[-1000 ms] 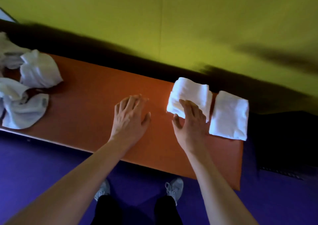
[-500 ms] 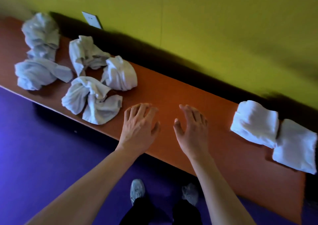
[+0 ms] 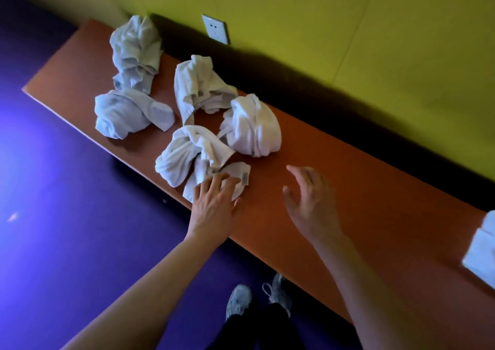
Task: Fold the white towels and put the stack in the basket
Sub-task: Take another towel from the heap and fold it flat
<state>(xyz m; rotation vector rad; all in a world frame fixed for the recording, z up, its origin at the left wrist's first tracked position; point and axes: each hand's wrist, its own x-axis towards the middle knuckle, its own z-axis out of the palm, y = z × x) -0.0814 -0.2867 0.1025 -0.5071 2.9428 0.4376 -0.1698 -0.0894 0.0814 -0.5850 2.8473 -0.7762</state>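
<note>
Your forearms (image 3: 150, 282) are bare, without sleeves; you wear dark trousers (image 3: 257, 331) and grey laced sneakers (image 3: 238, 300).

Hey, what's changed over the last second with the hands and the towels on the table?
The right hand let go of the folded towel and swung leftward, now open above the table. The left hand reached left too and now touches the nearest crumpled towel with straight fingers. The view panned left. The crumpled towels lie where they were half a second ago.
</note>
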